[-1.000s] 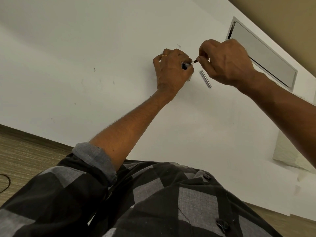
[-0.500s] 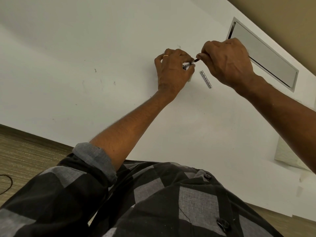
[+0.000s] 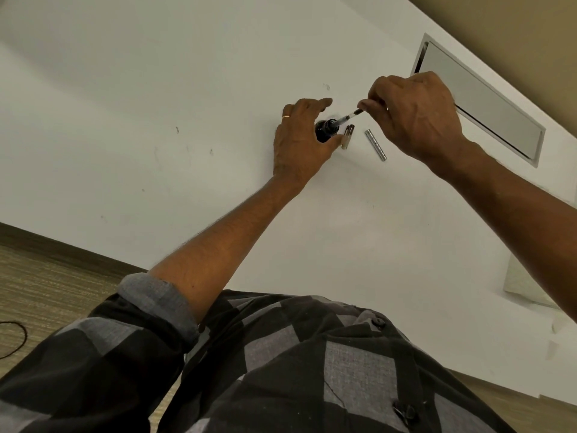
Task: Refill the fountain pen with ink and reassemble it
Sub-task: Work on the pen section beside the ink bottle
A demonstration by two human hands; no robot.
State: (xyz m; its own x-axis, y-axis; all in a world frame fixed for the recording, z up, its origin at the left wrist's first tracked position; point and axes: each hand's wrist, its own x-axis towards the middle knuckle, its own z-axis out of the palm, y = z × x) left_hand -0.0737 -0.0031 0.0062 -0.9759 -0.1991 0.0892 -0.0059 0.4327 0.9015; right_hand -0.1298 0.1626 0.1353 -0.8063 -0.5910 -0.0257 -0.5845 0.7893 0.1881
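The left forearm (image 3: 218, 242) is bare and reaches forward from the lower left with the wrist straight. The left hand (image 3: 299, 142) lies back upward, with its thumb and fingers curved round a bottle (image 3: 324, 129) and its index finger lifted, nearly straight. The right forearm (image 3: 515, 210), also bare, enters from the right edge and reaches forward and to the left. The right hand (image 3: 415, 117) is back upward with fingers curled, thumb and fingertips pinching the upper end of a pen part (image 3: 346, 117). The hands are near each other but apart.
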